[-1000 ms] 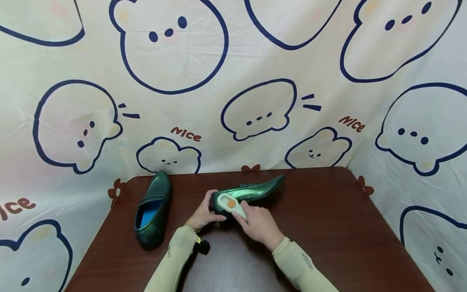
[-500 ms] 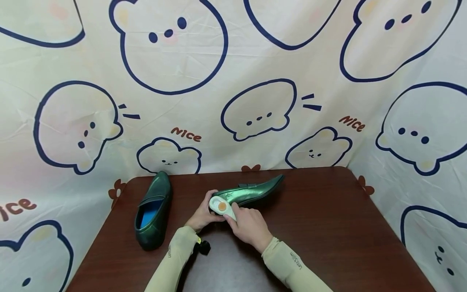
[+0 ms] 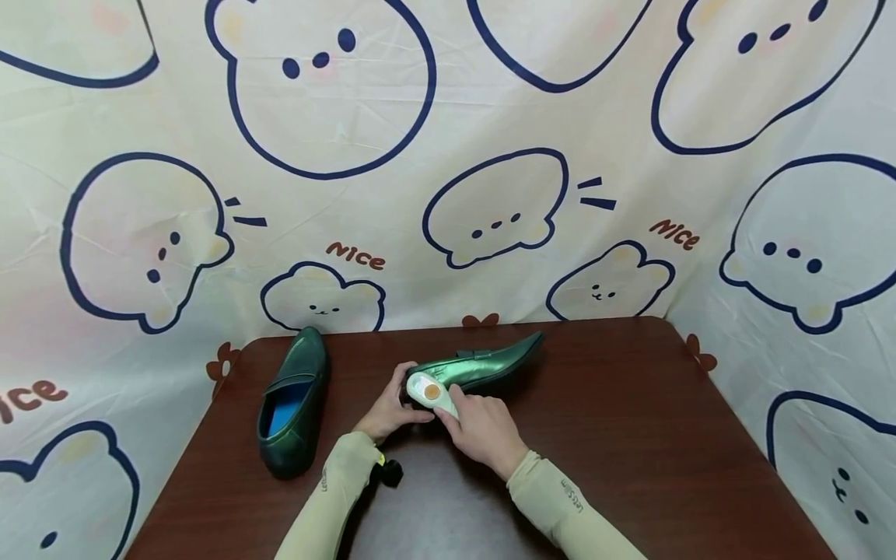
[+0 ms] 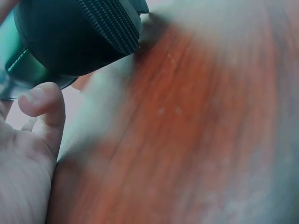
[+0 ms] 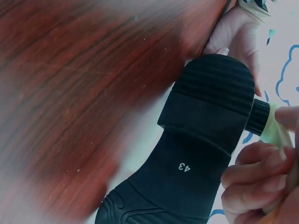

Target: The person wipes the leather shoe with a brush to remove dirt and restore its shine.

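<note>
While two pale sleeves (image 3: 570,505) cross the near part of the brown table (image 3: 672,467), the hands beyond them meet on one thing. The right hand (image 3: 484,432) has its thumb and fingers closed about the narrow end of a pale tool (image 3: 444,400), whose orange button (image 3: 432,392) faces up; in the right wrist view, the tool's black ridged end (image 5: 258,116) sits against the edge of the heel. The left hand (image 3: 388,412) is clamped round the heel of the held green shoe (image 3: 483,369), which is at the middle of the table's far half, toe pointing right and away. Its dark sole (image 5: 191,140) bears the number 43; whether the toe rests on the table, I cannot tell.

The step in hand looks like brushing the shoe near its heel. The next move seems to call for light strokes along the side, with a firm left grip so the shoe doesn't roll.

Off to the left, well apart from both hands, the other green shoe (image 3: 311,404) stands upright, blue insole (image 3: 287,406) showing, and probably waits its turn. Behind everything hangs a pale cloth (image 3: 490,109) printed with navy cartoon outlines.
</note>
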`<state>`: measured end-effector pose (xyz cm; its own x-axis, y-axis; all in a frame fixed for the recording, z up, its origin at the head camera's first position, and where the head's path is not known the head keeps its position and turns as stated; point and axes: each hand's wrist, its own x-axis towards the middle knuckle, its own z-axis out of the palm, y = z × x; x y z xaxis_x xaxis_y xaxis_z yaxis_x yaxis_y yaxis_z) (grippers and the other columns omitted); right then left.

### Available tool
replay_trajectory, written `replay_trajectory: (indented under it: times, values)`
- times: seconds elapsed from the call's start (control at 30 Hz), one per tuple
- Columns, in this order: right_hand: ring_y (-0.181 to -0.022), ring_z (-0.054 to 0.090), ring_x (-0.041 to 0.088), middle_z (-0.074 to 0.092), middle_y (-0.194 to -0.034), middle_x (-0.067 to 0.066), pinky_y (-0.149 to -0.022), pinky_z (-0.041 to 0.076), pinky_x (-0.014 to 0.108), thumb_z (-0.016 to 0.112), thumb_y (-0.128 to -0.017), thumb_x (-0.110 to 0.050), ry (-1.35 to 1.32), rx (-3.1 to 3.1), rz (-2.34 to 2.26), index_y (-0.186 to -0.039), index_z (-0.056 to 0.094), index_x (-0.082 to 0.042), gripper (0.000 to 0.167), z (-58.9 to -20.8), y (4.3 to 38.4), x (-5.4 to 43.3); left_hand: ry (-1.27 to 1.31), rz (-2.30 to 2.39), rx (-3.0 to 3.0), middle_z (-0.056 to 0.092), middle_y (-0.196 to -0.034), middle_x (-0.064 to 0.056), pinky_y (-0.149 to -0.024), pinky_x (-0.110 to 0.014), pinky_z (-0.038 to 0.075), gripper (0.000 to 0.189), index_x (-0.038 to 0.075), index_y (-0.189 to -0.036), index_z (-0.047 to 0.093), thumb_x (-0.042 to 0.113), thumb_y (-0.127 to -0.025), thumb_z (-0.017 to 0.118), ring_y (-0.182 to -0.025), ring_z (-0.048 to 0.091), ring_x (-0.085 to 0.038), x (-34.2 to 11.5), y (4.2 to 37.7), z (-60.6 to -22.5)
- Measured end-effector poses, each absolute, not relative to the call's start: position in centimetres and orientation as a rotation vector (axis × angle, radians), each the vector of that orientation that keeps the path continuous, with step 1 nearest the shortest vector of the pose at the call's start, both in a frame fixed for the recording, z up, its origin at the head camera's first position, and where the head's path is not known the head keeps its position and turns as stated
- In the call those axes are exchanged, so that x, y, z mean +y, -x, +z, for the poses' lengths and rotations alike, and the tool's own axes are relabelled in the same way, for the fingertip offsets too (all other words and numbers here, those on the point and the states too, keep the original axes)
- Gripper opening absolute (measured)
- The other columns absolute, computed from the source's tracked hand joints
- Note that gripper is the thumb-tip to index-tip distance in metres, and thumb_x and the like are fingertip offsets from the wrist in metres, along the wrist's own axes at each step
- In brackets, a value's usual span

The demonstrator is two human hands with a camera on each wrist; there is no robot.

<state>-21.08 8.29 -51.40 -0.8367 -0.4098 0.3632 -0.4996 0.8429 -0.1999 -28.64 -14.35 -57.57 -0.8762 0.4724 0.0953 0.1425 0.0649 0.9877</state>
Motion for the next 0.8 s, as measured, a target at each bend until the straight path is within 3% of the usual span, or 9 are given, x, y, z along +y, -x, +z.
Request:
replay_trajectory:
  times: [0.5,0.8]
  values:
    - [-0.047,0.039,0.011,0.043,-0.057,-0.005,-0.046,0.032,0.027,0.059,-0.104,-0.043,-0.617,-2.774,0.458,-0.095,0.054,-0.014,0.031,-51.1,21.5,10.2,-0.615,1.857,2.121,0.045,-0.141,-0.014,-0.074,-0.029,0.054,0.086,0.018,-0.148,0.032,0.008,-0.083,0.086,-0.111,0.052,-0.021,-14.2,28.7,-57.2]
    - [-0.052,0.048,0.015,0.059,-0.067,0.002,-0.049,0.04,0.032,0.063,-0.103,-0.042,-0.453,-2.834,0.492,-0.111,0.061,-0.009,0.034,-50.4,22.2,13.5,-0.577,1.887,2.061,0.043,-0.145,-0.017,-0.083,-0.032,0.055,0.09,0.02,-0.149,0.03,0.008,-0.081,0.087,-0.116,0.053,-0.025,-14.3,28.7,-57.3]
